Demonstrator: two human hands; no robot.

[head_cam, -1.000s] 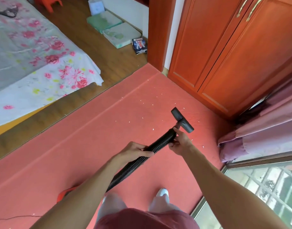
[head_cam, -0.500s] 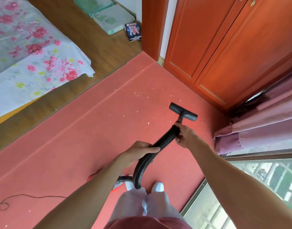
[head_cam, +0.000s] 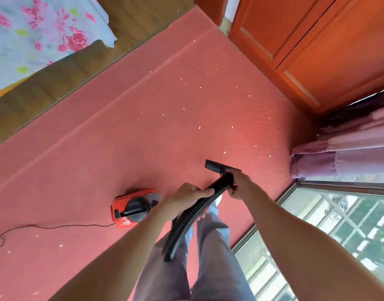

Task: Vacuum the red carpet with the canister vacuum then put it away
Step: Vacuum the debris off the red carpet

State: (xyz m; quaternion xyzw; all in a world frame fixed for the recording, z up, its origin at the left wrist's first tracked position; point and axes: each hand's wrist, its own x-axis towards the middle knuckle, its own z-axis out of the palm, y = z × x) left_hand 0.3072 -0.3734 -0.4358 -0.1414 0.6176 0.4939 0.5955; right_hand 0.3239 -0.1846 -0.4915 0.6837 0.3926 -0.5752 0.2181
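The red carpet (head_cam: 126, 148) fills the middle of the floor, dotted with several small white scraps. A small red canister vacuum (head_cam: 133, 208) sits on it to the left of my legs. Its black ribbed hose (head_cam: 186, 222) loops up from between my legs. My left hand (head_cam: 186, 197) grips the hose partway along. My right hand (head_cam: 239, 183) grips the hose end just behind the black flat nozzle (head_cam: 216, 167), which is low over the carpet.
A thin dark power cord (head_cam: 45, 227) trails left from the canister. An orange-brown wardrobe (head_cam: 317, 46) stands at upper right, purple curtains (head_cam: 349, 144) at right, a floor-level window (head_cam: 339, 231) at lower right. A bed with floral sheet (head_cam: 34, 33) and wood floor (head_cam: 56, 88) lie at upper left.
My view has tilted down and left, bringing the red canister fully into sight. The nozzle has come lower and nearer to me. Both hands keep their grip on the hose.
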